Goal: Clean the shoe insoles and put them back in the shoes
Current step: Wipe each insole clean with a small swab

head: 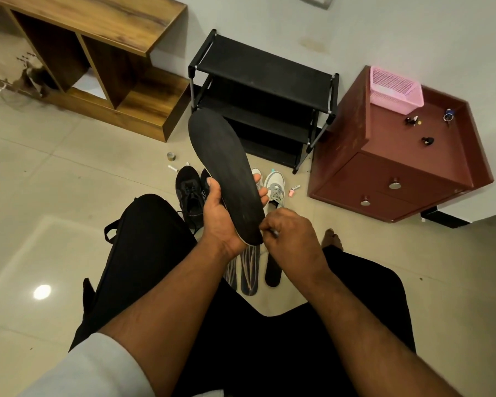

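My left hand [222, 216] grips a long black insole [221, 164] with a pale edge, holding it up with the toe end pointing away from me. My right hand [288, 239] is closed at the insole's heel end, pinching a small thin grey object against it; what that object is I cannot tell. On the floor between my knees lie two patterned insoles [249, 270] and another black insole [273, 272]. A pair of black shoes [189, 193] and a pair of white and grey shoes [274, 186] stand on the floor beyond my hands.
A black shoe rack [265, 101] stands against the wall. To its right is a maroon cabinet [398, 167] with a pink basket [395, 90]. A wooden shelf unit [98, 61] is at left. Small bottles [292, 190] and a tape roll [171, 156] lie on the tiled floor.
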{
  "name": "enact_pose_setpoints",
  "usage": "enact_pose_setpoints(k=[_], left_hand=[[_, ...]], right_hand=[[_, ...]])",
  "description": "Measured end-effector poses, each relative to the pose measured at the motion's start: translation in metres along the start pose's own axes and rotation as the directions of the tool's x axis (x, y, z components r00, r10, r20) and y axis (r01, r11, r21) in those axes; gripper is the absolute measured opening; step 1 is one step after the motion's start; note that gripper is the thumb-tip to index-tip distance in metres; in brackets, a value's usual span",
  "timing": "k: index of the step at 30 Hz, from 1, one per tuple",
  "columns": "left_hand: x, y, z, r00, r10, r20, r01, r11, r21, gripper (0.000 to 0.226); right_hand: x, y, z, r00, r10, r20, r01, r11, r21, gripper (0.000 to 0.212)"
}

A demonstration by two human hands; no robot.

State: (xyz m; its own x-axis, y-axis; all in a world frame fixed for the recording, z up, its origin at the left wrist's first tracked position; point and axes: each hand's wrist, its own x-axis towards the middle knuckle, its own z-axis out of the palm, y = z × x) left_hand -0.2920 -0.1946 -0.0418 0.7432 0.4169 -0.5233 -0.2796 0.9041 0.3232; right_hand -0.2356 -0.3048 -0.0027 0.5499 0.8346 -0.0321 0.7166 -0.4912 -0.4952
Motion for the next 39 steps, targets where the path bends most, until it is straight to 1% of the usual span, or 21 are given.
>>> enact_pose_setpoints(k=[4, 6, 8, 11, 13, 15, 18, 20, 23, 28, 30, 32, 34, 37, 39], left_hand=[[-0.001, 0.001, 0.001, 0.999, 0.017, -0.029, -0.016, 0.999, 0.032, 0.087], [-0.002, 0.001, 0.001, 0.999, 0.024, -0.030, -0.023, 0.999, 0.039, 0.087], [-0.004, 0.000, 0.003, 1.000, 0.007, -0.012, -0.006, 1.000, 0.019, 0.089], [-0.005, -0.002, 0.005, 0.998, -0.044, 0.049, 0.046, 0.999, -0.030, 0.094], [-0.004, -0.003, 0.004, 0.998, -0.041, 0.046, 0.042, 0.999, -0.030, 0.094], [-0.005, -0.003, 0.005, 0.998, -0.046, 0.051, 0.048, 0.999, -0.025, 0.093], [-0.005, -0.004, 0.004, 0.999, -0.036, 0.035, 0.034, 0.999, 0.034, 0.090], [-0.007, -0.005, 0.003, 1.000, -0.020, 0.018, 0.019, 0.998, 0.060, 0.088], [-0.009, -0.005, 0.003, 0.999, -0.033, 0.021, 0.031, 0.997, 0.075, 0.089], [-0.009, -0.007, 0.005, 0.998, -0.062, 0.032, 0.059, 0.995, 0.076, 0.088], [-0.009, -0.006, 0.005, 0.998, -0.060, 0.032, 0.057, 0.995, 0.083, 0.088], [-0.007, -0.007, 0.004, 0.999, -0.038, 0.015, 0.037, 0.994, 0.108, 0.087], [-0.008, -0.007, 0.003, 0.999, -0.032, -0.003, 0.033, 0.993, 0.115, 0.086], [-0.009, -0.006, 0.002, 0.999, -0.051, 0.012, 0.050, 0.993, 0.105, 0.087], [-0.009, -0.007, 0.002, 0.996, -0.084, 0.032, 0.081, 0.993, 0.084, 0.088]], right_hand=[[-0.006, -0.019, 0.006, 0.988, -0.155, -0.016, 0.156, 0.985, 0.070, 0.013], [-0.006, -0.023, 0.007, 0.981, -0.189, -0.033, 0.192, 0.977, 0.096, 0.012], [-0.002, -0.018, 0.005, 0.989, -0.143, -0.025, 0.145, 0.985, 0.090, 0.011], [0.002, -0.002, -0.001, 0.998, -0.046, -0.042, 0.046, 0.999, -0.004, 0.013], [0.005, 0.003, -0.004, 0.998, 0.005, -0.063, -0.008, 0.999, -0.038, 0.014], [0.006, -0.001, -0.002, 0.998, -0.028, -0.060, 0.026, 0.999, -0.034, 0.014], [0.004, -0.019, 0.002, 0.988, -0.148, -0.038, 0.149, 0.988, 0.035, 0.013], [0.004, -0.026, 0.005, 0.981, -0.191, -0.039, 0.194, 0.978, 0.078, 0.012], [0.006, -0.019, 0.003, 0.986, -0.164, -0.028, 0.166, 0.984, 0.066, 0.011], [0.014, 0.002, -0.006, 0.999, -0.014, -0.039, 0.013, 0.999, -0.035, 0.014], [0.013, -0.003, -0.005, 0.998, -0.045, -0.044, 0.044, 0.999, -0.026, 0.014], [0.009, -0.015, -0.002, 0.988, -0.146, -0.043, 0.147, 0.989, 0.023, 0.014], [0.007, -0.025, 0.002, 0.979, -0.203, -0.025, 0.204, 0.977, 0.069, 0.014], [0.010, -0.018, 0.001, 0.982, -0.185, -0.029, 0.186, 0.982, 0.042, 0.012], [0.014, -0.006, -0.003, 0.992, -0.116, -0.042, 0.115, 0.993, -0.009, 0.013]])
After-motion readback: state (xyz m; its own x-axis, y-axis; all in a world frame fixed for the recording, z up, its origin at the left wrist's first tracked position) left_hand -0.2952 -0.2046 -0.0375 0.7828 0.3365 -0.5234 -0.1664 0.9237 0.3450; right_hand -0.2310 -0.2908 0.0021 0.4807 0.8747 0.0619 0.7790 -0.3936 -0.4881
